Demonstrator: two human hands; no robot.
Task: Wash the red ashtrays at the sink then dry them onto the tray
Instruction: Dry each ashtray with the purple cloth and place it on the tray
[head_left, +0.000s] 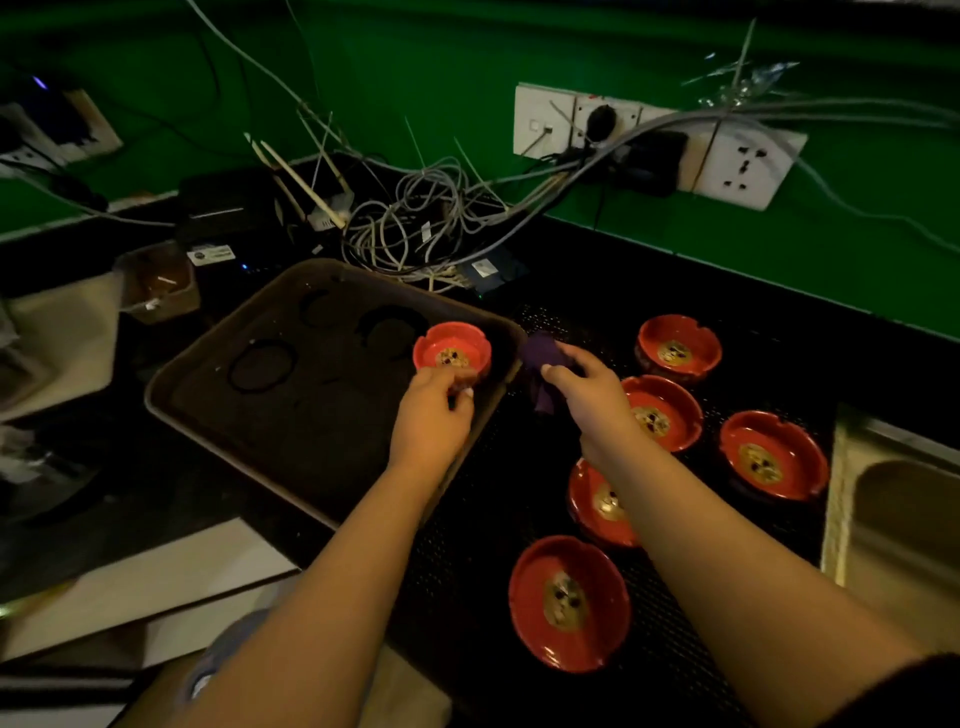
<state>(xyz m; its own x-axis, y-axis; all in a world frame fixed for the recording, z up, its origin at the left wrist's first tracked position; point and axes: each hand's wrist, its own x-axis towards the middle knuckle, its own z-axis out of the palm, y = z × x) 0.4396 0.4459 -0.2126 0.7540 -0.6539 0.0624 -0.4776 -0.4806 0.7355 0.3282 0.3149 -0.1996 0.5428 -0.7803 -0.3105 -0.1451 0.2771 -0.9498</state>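
I see one red ashtray (452, 353) inside the tray (208, 415), at its right corner; my left hand (431, 410) pinches its near rim. Right hand (587, 387), just right of the tray, clutches a purple cloth (540, 358). Five more ashtrays (569, 603) sit on the black mat (467, 571) right of the tray, towards the sink (893, 514). Risk: my rim hold looks shallow; if the ashtray is wet, it could slip and knock the tray wall. Cables (405, 228) behind the tray make splashes a hazard.
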